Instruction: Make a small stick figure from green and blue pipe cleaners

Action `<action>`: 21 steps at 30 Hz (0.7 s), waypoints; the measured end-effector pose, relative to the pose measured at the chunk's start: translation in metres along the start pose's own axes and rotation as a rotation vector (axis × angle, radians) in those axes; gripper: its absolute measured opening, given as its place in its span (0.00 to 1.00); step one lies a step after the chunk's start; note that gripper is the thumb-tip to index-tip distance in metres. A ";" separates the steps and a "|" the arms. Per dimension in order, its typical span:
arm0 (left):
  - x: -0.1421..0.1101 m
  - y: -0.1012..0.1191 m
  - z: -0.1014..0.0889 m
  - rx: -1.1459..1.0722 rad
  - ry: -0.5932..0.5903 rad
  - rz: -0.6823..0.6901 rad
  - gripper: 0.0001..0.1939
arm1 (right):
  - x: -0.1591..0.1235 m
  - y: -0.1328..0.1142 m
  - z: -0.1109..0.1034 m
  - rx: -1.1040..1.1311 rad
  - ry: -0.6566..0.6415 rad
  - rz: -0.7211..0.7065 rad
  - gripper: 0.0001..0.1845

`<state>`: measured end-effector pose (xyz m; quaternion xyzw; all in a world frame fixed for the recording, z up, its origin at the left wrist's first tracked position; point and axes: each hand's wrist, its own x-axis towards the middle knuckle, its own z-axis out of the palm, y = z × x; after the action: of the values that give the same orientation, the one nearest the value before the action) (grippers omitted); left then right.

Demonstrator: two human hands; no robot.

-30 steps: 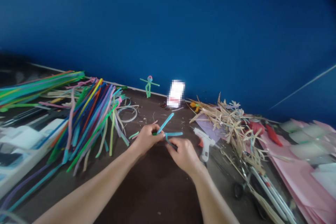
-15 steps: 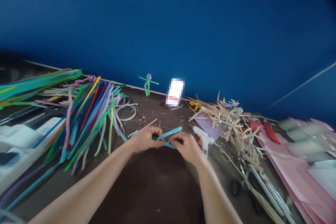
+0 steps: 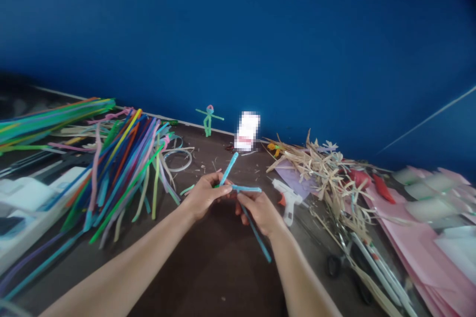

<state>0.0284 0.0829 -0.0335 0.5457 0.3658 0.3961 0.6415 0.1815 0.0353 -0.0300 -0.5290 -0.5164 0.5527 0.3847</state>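
My left hand (image 3: 206,195) and my right hand (image 3: 259,212) meet over the dark tabletop (image 3: 208,262), both pinching a twisted light-blue pipe cleaner (image 3: 245,188). One blue end (image 3: 229,169) sticks up past my left thumb. Another length (image 3: 256,237) runs down below my right hand toward me. A short green pipe cleaner piece (image 3: 216,186) shows at my left fingertips. The twist itself is partly hidden by my fingers.
A large fan of multicoloured pipe cleaners (image 3: 122,173) lies to the left. A white glue gun (image 3: 288,199) and dried straw (image 3: 323,173) lie to the right, with scissors (image 3: 334,265) and pink paper (image 3: 420,252) beyond. A small pipe-cleaner figure (image 3: 208,120) stands against the blue wall (image 3: 238,34).
The blue pipe cleaner has swung from lying nearly level to a steeper angle, with one end up and a long end now hanging below my right hand. My hands have moved slightly apart.
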 end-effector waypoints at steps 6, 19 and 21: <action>0.001 0.004 -0.003 0.442 0.117 0.166 0.06 | -0.006 -0.005 0.008 -0.510 0.142 -0.304 0.11; -0.005 0.014 -0.004 0.804 -0.033 0.212 0.04 | -0.012 -0.017 -0.009 -0.688 0.297 -0.453 0.04; -0.006 0.018 -0.005 0.777 -0.111 0.186 0.04 | -0.011 -0.016 -0.013 -0.626 0.273 -0.434 0.04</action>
<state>0.0194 0.0810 -0.0167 0.7990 0.4019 0.2547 0.3676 0.1936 0.0297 -0.0108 -0.5678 -0.7035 0.1994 0.3780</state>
